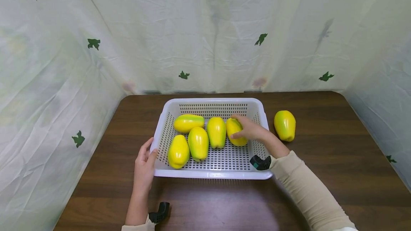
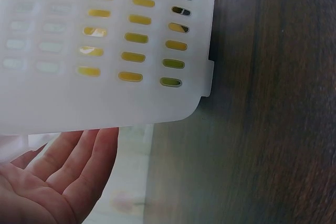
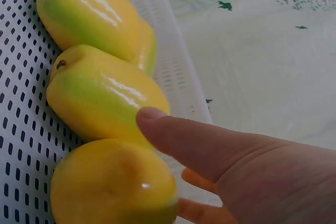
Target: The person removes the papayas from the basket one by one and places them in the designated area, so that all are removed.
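Observation:
A white perforated plastic basket (image 1: 212, 175) stands on the table. Inside it lie several yellow-green papayas, among them one in the middle (image 1: 216, 133) and one at the near left (image 1: 178, 152). My right hand (image 1: 252, 128) reaches over the basket's right side and grips the rightmost papaya (image 3: 113, 184), thumb on one side and fingers on the other. At the left side of the basket my left hand (image 1: 145, 165) holds the rim. Its fingers (image 2: 86, 161) lie against the outside, while the thumb is hidden in the left wrist view.
Another papaya (image 1: 285, 125) lies on the brown wooden table (image 1: 337, 152), right of the basket. Behind the table hangs a pale curtain (image 1: 199, 35) with green leaf and bird shapes. Black wrist devices (image 1: 260, 163) sit at both wrists.

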`<state>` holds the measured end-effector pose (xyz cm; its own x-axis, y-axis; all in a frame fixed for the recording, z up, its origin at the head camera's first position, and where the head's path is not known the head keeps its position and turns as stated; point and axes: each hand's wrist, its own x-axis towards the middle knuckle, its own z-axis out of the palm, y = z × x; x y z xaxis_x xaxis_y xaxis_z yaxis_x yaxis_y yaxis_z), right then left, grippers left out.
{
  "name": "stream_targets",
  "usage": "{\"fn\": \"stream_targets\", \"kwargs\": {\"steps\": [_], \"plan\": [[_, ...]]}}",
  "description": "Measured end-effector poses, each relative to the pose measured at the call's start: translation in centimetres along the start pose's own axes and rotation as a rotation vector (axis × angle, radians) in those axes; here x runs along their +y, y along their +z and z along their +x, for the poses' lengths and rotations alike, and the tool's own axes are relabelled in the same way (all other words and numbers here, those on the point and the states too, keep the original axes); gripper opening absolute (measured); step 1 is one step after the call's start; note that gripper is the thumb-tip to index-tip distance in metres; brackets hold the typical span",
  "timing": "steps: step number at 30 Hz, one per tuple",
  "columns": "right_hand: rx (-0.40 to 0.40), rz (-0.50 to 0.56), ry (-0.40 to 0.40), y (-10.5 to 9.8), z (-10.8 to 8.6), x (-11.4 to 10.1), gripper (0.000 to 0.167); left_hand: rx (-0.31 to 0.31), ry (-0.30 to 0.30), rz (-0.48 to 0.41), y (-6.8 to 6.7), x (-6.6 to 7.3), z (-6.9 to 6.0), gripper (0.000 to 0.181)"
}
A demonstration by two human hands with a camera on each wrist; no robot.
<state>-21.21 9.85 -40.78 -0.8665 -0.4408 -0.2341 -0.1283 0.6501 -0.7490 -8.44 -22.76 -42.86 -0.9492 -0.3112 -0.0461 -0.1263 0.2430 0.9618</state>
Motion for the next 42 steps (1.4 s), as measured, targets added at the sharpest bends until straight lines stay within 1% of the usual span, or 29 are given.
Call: {"fn": "stream_targets", "kwargs": {"steps": [3,7,11,14,18,20,23,26,30,33,36,40,42], "plan": [[-0.017,-0.011,-0.008,0.1,0.0,0.1,0.071,-0.001,-0.005,0.002,0.0,-0.1,0.0,0.042],[-0.024,-0.061,-0.032,0.0,-0.1,0.0,0.068,-0.001,-0.008,0.001,0.0,-0.1,0.0,0.042],[-0.024,-0.082,-0.031,0.0,-0.2,0.1,0.067,-0.002,-0.005,-0.001,0.0,-0.2,0.0,0.042],[-0.01,-0.072,-0.035,0.0,-0.2,0.1,0.066,-0.001,-0.001,-0.004,0.0,-0.2,0.0,0.042],[0.027,-0.071,-0.085,-0.2,-0.5,-0.2,0.065,-0.001,0.002,-0.004,0.0,-0.2,0.0,0.042],[0.041,-0.054,-0.114,-0.4,-0.7,-0.3,0.065,0.0,0.001,-0.003,0.0,-0.2,0.1,0.042],[0.059,-0.001,-0.147,-0.6,-0.7,-0.2,0.065,0.0,0.002,-0.004,0.0,-0.2,0.1,0.042],[0.079,0.061,-0.157,-0.8,-0.8,-0.2,0.065,-0.002,0.004,-0.006,0.0,-0.2,0.1,0.042],[0.107,0.112,-0.185,-1.0,-1.0,-0.3,0.064,-0.002,0.01,0.001,0.0,-0.2,0.1,0.041],[0.115,0.148,-0.199,-1.1,-1.1,-0.4,0.063,0.0,0.015,0.007,0.0,-0.1,0.0,0.041],[0.128,0.174,-0.18,-1.3,-1.4,-0.6,0.063,-0.001,0.017,0.009,0.0,-0.1,0.0,0.041],[0.162,0.171,-0.16,-1.7,-2.0,-1.2,0.064,-0.002,0.011,0.01,0.0,0.0,0.0,0.041],[0.177,0.175,-0.166,-1.9,-2.4,-1.5,0.065,0.003,0.005,0.009,0.0,0.0,0.0,0.041]]}}
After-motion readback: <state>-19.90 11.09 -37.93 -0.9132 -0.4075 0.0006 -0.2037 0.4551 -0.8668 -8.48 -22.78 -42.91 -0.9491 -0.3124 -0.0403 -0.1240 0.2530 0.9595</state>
